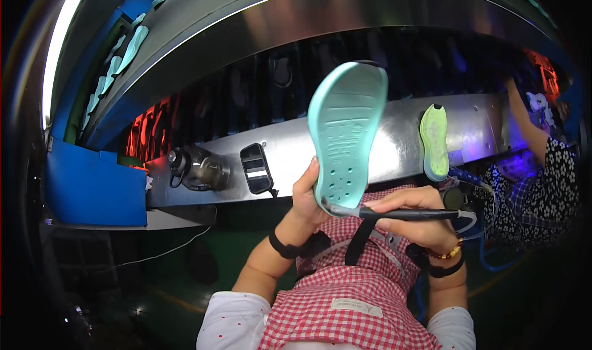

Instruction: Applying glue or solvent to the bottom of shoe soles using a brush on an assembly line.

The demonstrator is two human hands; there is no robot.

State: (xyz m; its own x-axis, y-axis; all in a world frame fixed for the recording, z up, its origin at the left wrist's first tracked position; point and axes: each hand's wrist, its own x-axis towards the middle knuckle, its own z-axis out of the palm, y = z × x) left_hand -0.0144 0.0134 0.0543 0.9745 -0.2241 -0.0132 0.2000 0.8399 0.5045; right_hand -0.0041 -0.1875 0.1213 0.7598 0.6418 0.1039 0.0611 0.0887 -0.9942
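Observation:
Upright in front of me stands a teal shoe sole (347, 119), its textured side with small holes facing me. My left hand (306, 197) is closed on the lower left edge of the sole. Around a slim black pen-like applicator (425, 215) with a clear tube at its back end, the fingers of my right hand (431, 233) are wrapped. The applicator's pale tip meets the sole's lower end. On the metal ledge (287, 159) behind, to the right, lies a yellow-green sole (435, 142).
A dark bottle (200, 168) and a black-framed tray-like object (256, 168) sit on the ledge to the left. More teal soles (131, 49) line the belt at far left. At the right, a co-worker's arm (528, 119) reaches toward the rack. A blue box (95, 187) juts out at left.

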